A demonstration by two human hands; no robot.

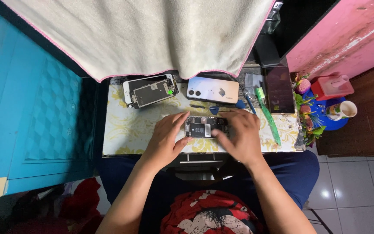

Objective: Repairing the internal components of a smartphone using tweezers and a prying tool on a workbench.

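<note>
An opened phone [205,126] lies on a small table covered with a yellow-patterned cloth [126,130], its dark battery and inner parts showing. My left hand [166,139] holds the phone's left end with fingers and thumb. My right hand [239,133] grips its right end, fingers curled over the top edge and thumb at the lower edge. Both hands rest on the cloth near the table's front edge.
At the back lie a white phone with a loose screen part on it [150,90], a white phone face down [213,90], a dark phone [280,89], blue picks [214,109] and a green tool [268,116]. A pale towel [152,34] hangs above. A cup [343,110] stands right.
</note>
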